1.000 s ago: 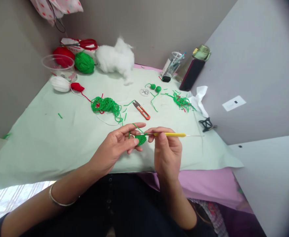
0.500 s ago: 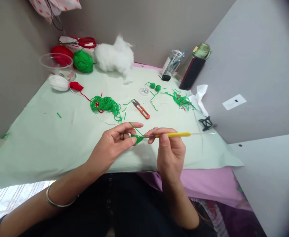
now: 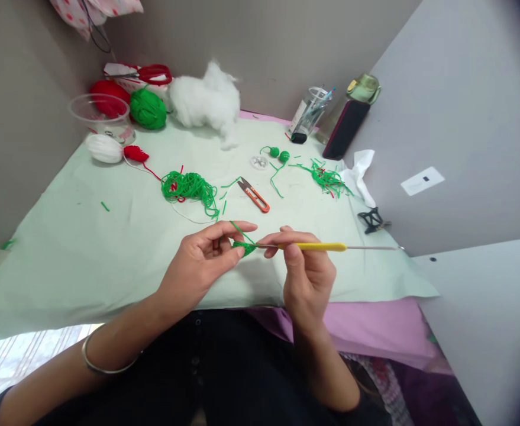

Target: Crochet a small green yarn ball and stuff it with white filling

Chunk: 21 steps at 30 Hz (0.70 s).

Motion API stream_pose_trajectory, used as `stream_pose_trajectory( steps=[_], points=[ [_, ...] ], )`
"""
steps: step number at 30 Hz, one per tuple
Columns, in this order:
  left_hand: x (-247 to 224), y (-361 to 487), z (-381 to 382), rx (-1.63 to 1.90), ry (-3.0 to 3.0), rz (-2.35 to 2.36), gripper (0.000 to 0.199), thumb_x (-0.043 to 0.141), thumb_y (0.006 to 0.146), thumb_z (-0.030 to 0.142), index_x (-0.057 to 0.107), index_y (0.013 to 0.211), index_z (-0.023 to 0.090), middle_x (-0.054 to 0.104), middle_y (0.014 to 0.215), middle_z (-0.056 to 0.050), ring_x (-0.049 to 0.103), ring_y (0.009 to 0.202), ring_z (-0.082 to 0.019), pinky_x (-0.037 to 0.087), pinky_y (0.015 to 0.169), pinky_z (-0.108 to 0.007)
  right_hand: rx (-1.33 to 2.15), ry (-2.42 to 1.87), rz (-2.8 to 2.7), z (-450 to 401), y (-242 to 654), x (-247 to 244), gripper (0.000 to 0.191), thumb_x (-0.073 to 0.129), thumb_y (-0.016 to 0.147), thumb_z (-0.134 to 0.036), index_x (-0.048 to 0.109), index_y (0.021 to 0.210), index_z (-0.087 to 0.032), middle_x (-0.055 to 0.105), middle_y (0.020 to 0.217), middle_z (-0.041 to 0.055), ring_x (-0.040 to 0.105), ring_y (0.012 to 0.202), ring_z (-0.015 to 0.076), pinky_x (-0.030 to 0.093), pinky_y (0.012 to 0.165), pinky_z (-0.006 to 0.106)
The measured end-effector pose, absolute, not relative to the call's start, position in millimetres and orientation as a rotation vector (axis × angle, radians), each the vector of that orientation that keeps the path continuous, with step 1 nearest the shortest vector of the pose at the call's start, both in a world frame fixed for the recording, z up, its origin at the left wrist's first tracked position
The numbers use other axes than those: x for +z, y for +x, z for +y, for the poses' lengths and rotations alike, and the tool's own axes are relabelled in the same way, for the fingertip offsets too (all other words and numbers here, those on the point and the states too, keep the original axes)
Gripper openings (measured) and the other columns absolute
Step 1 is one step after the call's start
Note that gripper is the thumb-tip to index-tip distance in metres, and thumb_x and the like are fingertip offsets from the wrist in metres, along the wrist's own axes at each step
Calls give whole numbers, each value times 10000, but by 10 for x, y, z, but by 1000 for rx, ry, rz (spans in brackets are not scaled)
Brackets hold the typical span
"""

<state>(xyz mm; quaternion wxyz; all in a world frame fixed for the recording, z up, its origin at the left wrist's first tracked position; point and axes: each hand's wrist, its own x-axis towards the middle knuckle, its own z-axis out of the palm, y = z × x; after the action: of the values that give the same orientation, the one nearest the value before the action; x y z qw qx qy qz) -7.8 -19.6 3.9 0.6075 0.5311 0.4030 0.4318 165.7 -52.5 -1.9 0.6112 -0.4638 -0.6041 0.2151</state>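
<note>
Between the thumb and fingers of my left hand point(image 3: 202, 255) is a small green crochet piece point(image 3: 247, 249). Green yarn runs over the raised index finger down to the piece. My right hand point(image 3: 307, 275) grips a crochet hook point(image 3: 317, 247) by its yellow handle, its metal shaft pointing left. The hook's tip meets the right edge of the crochet piece; whether it sits inside a stitch is too small to tell. Just beyond my left hand lies a loose heap of green yarn point(image 3: 191, 188). Orange thread snips point(image 3: 254, 196) rest past my fingertips.
White stuffing point(image 3: 206, 100), a green yarn ball point(image 3: 148, 109), a red yarn ball point(image 3: 109, 97) and a plastic cup point(image 3: 76, 112) stand at the back left. Two small green balls point(image 3: 284, 156), yarn scraps point(image 3: 328, 179), a phone point(image 3: 346, 131) and a bottle point(image 3: 362, 89) are toward the right.
The crochet hook and my right hand have shifted very slightly, and the hook's rear shaft now points a little lower to the right. My left hand keeps the same hold.
</note>
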Motion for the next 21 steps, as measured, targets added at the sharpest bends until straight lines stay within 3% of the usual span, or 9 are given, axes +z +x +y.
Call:
stream_pose_trajectory(
  steps=[6,11,15,19,21],
  points=[
    [71,-25,-239,1079,1282,999,265,739,865,145,818,1080,278,587,796,34,481,713,-90,436,747,-217,223,-1067,-1616,-538,1665,-48,204,510,1027,-131,679,1080,-232,786,958,-15,727,771,118,427,1132,454],
    [4,35,-231,1074,1000,832,369,805,858,227,779,1209,339,621,888,35,521,785,-80,453,767,-185,-185,-939,-1612,-482,1544,-239,189,488,1049,-200,674,1029,-225,779,935,6,771,825,148,426,1099,493],
    [19,77,-239,1059,810,752,410,864,801,218,787,1195,302,619,874,32,562,846,-79,474,805,-164,-243,-957,-1553,-437,1480,-345,180,490,1055,-218,669,1042,-237,754,884,-22,766,803,135,463,1069,475],
    [64,62,-223,936,648,700,435,868,795,225,777,1219,266,645,861,21,581,807,-76,501,800,-174,-425,-1013,-1663,-430,1510,-352,192,586,1000,-170,715,1083,-285,751,986,4,733,845,133,465,1055,446],
    [75,26,-188,819,551,675,400,835,825,232,778,1221,234,656,861,1,592,790,-81,519,794,-189,-254,-1006,-1632,-440,1537,-299,221,579,996,-167,720,1103,-300,754,973,7,722,853,155,473,1043,457]
  ],
)
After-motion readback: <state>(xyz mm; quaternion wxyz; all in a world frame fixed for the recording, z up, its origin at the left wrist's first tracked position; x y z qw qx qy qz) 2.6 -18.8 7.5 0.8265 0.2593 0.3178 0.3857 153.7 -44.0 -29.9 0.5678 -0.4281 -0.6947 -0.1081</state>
